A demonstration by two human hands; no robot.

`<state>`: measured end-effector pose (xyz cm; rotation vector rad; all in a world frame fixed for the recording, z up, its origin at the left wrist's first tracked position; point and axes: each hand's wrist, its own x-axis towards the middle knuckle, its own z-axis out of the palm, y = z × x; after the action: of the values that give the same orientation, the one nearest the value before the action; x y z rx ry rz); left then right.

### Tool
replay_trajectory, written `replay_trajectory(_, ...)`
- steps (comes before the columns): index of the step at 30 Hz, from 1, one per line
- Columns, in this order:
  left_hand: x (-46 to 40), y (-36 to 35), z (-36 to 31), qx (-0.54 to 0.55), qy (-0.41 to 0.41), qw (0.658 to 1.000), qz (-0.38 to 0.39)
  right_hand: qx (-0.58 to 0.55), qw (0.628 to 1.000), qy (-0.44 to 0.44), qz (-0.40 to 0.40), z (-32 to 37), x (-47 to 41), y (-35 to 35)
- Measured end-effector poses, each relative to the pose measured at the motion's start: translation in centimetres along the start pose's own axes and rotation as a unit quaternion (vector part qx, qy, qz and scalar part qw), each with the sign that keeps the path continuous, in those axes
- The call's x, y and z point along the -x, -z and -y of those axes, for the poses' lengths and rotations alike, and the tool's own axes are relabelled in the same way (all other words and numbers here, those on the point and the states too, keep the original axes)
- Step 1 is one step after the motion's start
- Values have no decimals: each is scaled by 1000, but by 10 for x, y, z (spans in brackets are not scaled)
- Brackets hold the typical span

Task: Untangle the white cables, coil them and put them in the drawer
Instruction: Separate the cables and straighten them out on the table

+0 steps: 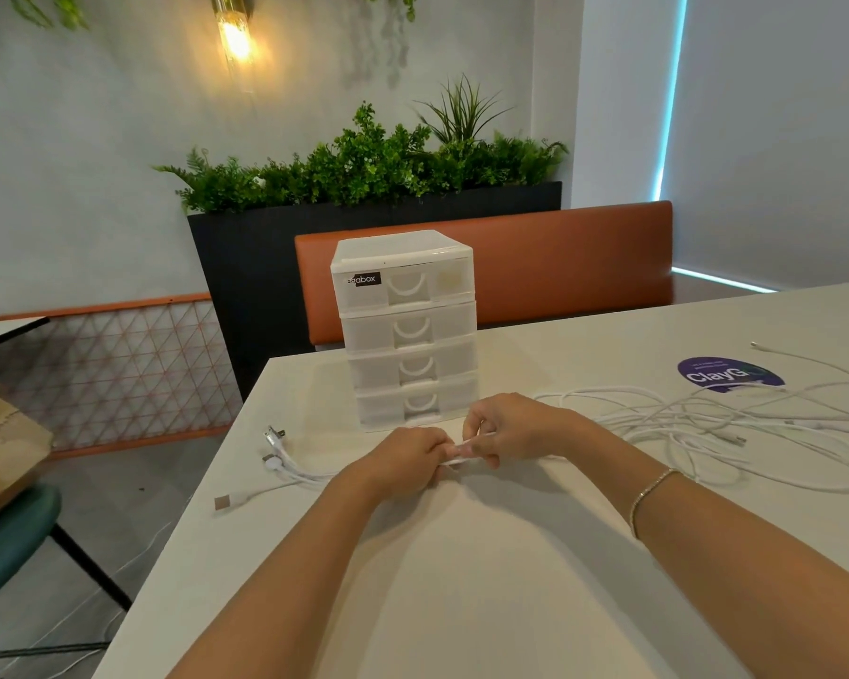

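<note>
Both hands, left hand (403, 455) and right hand (515, 428), pinch white cables (461, 455) near "ClayG" sticker (729, 374).

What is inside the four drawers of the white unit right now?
All four drawers of the drawer unit are closed. Their frosted fronts show no clear contents, so the insides cannot be judged. The white cables lie tangled on the table, outside it.

A white table (461, 580) carries a four-drawer white plastic drawer unit (408, 330) at its far left, a loose tangle of white cables (736, 433) to the right partly covering a purple round sticker (729, 373), and plug ends (278, 463) near the left edge.
</note>
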<state>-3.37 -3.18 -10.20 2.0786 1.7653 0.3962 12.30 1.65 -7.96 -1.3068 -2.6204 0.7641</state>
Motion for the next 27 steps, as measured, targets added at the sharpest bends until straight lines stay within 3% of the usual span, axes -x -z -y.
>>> replay_trajectory(7,-3,3,9,43,-13,998,-32,19,998,-51,43,-28,14,39)
replay_trajectory(10,-5,4,11,38,-22,998,-35,108,990,-77,52,-49,21,59)
replay_trajectory(16,-3,10,21,32,-16,997,-61,345,922,-173,24,-99,50,103)
replay_trajectory(19,0,14,24,44,-11,996,-78,369,892,-261,-29,-131,74,121)
replay_trajectory(21,0,14,22,43,-15,995,-84,355,890,-285,-11,-135,76,122)
replay_trajectory(24,-1,12,17,32,-23,996,-82,305,920,-243,-33,-112,60,106)
replay_trajectory(27,0,11,17,26,-29,996,-81,208,965,-86,-135,-61,37,80)
